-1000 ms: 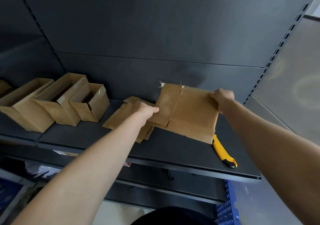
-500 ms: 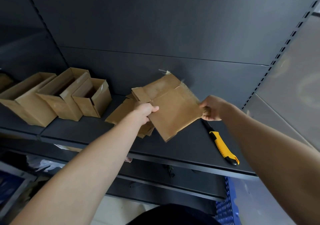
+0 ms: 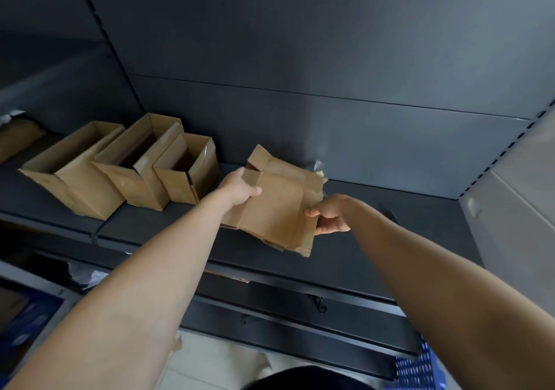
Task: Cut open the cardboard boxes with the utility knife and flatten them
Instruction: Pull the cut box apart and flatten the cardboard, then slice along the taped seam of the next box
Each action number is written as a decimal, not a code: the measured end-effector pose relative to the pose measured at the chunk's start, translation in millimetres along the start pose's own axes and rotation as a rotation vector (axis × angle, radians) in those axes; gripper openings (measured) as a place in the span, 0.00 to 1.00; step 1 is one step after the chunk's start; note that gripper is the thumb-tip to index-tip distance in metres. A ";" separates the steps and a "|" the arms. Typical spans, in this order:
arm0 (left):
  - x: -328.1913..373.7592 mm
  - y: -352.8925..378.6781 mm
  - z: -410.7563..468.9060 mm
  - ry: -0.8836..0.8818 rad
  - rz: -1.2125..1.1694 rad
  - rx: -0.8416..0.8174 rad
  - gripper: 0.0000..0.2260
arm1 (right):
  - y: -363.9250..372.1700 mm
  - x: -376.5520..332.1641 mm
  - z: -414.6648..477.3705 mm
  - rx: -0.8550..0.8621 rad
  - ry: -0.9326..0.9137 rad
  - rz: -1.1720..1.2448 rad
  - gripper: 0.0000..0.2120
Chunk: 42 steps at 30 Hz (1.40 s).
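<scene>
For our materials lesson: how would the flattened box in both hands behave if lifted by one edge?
The flattened box is probably stiff: it spans left hand to right hand without sagging. Likely light: pinched at its edges. Its raised flap may swing.

Both bare arms reach forward, nearly straight, drawing toward each other. The left hand [image 3: 240, 190] grips the left edge of the flattened box [image 3: 279, 209], thumb on top and knuckles up. The right hand [image 3: 332, 215] pinches its right edge, thumb above, fingers [image 3: 326, 229] curled beneath
</scene>
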<state>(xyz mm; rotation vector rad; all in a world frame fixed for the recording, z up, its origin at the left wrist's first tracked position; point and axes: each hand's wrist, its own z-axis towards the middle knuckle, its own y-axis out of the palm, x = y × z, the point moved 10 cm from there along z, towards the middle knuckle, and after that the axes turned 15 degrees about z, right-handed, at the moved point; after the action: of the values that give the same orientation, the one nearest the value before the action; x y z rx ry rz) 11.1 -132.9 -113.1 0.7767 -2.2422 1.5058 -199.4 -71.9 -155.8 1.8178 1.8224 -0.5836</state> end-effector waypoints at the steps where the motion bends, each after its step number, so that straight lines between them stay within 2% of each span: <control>1: -2.6 -1.2 3.3 0.007 0.020 -0.006 0.31 | 5.1 -1.0 3.4 0.007 -0.002 -0.018 0.13; 3: -7.1 -3.7 12.2 0.025 0.075 0.020 0.33 | 9.9 -2.9 10.4 0.042 -0.002 -0.074 0.18; 8: -11.6 5.1 29.8 0.070 0.189 0.035 0.25 | 7.6 -14.8 19.8 0.178 -0.019 -0.274 0.20; 12: -1.4 -16.5 37.9 0.138 0.230 0.162 0.19 | -12.8 -65.4 6.1 0.495 -0.246 -0.528 0.09; 14: 10.5 -37.4 35.4 0.214 0.305 0.293 0.14 | -10.1 -90.0 -2.1 0.571 -0.367 -0.561 0.06; 16: 22.0 -60.8 28.2 0.305 0.451 0.476 0.12 | 3.5 -105.9 -3.0 0.535 -0.431 -0.538 0.08; 18: 23.5 -81.5 21.0 0.334 0.568 0.639 0.12 | 22.7 -116.9 -1.0 0.450 -0.480 -0.543 0.14; 20: 8.6 -101.1 20.9 0.240 0.627 0.718 0.14 | 42.9 -125.7 -4.2 0.392 -0.532 -0.548 0.18; 22: -18.2 -114.1 28.4 0.072 0.661 0.688 0.20 | 60.3 -129.8 -4.1 0.339 -0.556 -0.557 0.19; 25: -59.9 -111.9 43.8 -0.086 0.512 0.499 0.23 | 83.6 -130.6 -0.9 0.259 -0.542 -0.600 0.19; 27: -70.6 -109.2 46.2 -0.085 0.474 0.468 0.15 | 96.1 -129.5 0.6 0.218 -0.533 -0.619 0.20; 29: -74.0 -113.9 40.0 -0.087 0.482 0.506 0.06 | 105.7 -128.1 2.0 0.190 -0.525 -0.637 0.21; 36: -47.0 -155.3 1.3 -0.023 0.356 0.699 0.06 | 124.9 -130.1 -2.5 0.129 -0.518 -0.627 0.20; 39: -31.9 -176.7 -19.4 0.009 0.143 0.779 0.09 | 125.0 -140.4 -12.3 0.126 -0.566 -0.554 0.17; 41: -24.6 -179.5 -27.6 0.012 -0.067 0.761 0.10 | 113.9 -147.7 -17.3 0.167 -0.594 -0.460 0.22; 42: -19.4 -175.4 -29.6 0.018 -0.179 0.723 0.10 | 104.5 -149.6 -19.4 0.179 -0.603 -0.386 0.27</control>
<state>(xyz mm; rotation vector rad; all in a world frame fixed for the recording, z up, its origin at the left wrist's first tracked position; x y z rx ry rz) 131.5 -152.0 17.9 1.1063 -1.5306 2.2276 -98.0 -175.5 -43.4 1.1894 1.7204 -1.3116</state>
